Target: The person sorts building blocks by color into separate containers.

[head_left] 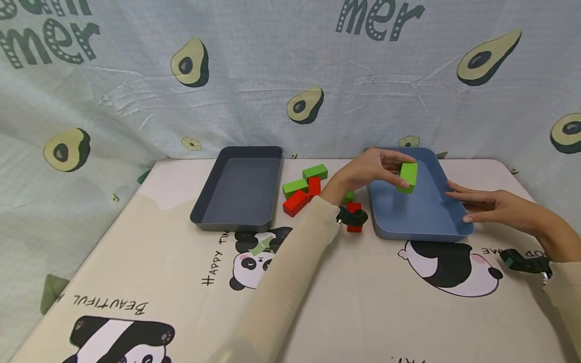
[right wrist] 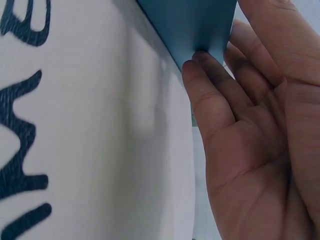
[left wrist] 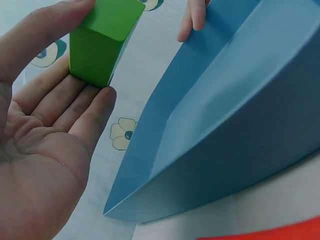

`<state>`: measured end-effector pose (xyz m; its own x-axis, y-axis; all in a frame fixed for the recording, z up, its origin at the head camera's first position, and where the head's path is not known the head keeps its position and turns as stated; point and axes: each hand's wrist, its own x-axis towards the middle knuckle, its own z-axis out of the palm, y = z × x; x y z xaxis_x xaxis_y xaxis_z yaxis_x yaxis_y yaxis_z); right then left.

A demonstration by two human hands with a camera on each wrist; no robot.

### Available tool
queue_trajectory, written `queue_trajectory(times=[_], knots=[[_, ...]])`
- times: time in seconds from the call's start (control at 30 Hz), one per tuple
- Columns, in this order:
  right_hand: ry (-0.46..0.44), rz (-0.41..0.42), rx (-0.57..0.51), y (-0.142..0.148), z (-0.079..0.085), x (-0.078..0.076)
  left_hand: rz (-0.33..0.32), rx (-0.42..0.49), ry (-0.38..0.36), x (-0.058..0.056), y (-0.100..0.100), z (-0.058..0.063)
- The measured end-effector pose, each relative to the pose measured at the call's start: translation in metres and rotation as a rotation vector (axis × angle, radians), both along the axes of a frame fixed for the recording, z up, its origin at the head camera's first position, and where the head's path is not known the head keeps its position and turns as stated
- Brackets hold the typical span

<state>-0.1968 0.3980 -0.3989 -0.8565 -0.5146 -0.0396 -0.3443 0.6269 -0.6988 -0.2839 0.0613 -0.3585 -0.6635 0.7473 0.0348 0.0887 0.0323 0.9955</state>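
Observation:
My left hand (head_left: 379, 169) pinches a green block (head_left: 408, 176) between thumb and fingers, raised over the blue tray (head_left: 424, 237). In the left wrist view, the green block (left wrist: 97, 50) is between the thumb and the fingertips, apart from the tray wall (left wrist: 225, 150). My right hand (head_left: 497, 204) is at the tray's right side, its fingers extended. In the right wrist view, fingertips (right wrist: 192, 70) touch the outer face of the blue tray (right wrist: 192, 25). No loose block shows in the visible part of the blue tray.
A dark grey tray (head_left: 245, 227) stands to the left. Between the trays lie green blocks (head_left: 315, 171) and red blocks (head_left: 296, 202), some partly hidden by the left forearm. A panda-print cloth (head_left: 363, 312) covers the table, and an avocado-print curtain (head_left: 254, 60) hangs behind.

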Motion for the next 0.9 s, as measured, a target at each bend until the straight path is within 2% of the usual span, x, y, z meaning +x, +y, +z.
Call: queue_trajectory(times=[0.13,0.43,0.57,0.9], knots=[[0.011,0.012,-0.011,0.001,-0.001,0.0,0.02,-0.034,0.004,-0.003,0.005,-0.001],[0.004,0.006,-0.02,0.002,-0.002,0.001,0.033,-0.015,-0.02,-0.008,0.016,-0.004],[0.011,-0.001,-0.009,0.003,-0.001,0.001,0.043,-0.039,-0.024,-0.011,0.023,-0.004],[0.018,-0.001,0.01,0.001,0.001,-0.001,0.015,-0.106,-0.031,-0.023,0.045,-0.01]])
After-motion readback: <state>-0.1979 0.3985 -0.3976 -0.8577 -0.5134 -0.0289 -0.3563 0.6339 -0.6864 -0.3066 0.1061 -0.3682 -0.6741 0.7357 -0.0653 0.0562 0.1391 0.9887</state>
